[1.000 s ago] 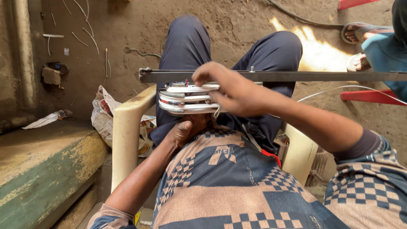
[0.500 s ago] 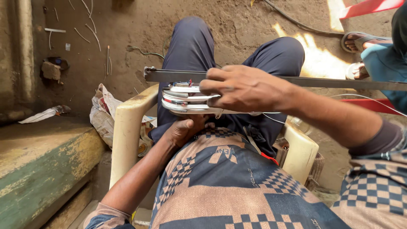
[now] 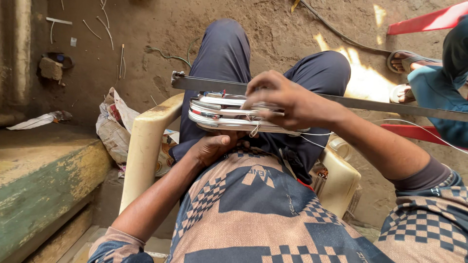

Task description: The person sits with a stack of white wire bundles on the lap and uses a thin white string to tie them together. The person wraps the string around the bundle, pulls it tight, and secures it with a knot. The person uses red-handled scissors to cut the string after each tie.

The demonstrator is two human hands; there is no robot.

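- The stack of flat metal rings (image 3: 229,114) lies across the seated person's lap, roughly level, its long axis running left to right, with the broad faces turned up and down.
- Just behind it a long metal bar (image 3: 370,104) runs the same way, from above the left armrest out past the right edge of view, tilting slightly down to the right.
- The right hand (image 3: 287,100) comes in from the right, forearm angled across the body, palm down over the right end of the stack; its fingers (image 3: 256,92) are curled and pressed onto the top rings, gripping them.
- The left hand (image 3: 212,146) sits beneath the stack, close to the belly, fingers folded loosely and touching the underside; whether it grips anything I cannot tell.
- A thin white wire (image 3: 317,134) trails from the stack's right end away to the right.
- The cream plastic chair (image 3: 146,146) shows at both armrests.
- Another person's sandalled foot (image 3: 407,61) rests on the dirt floor at the upper right.
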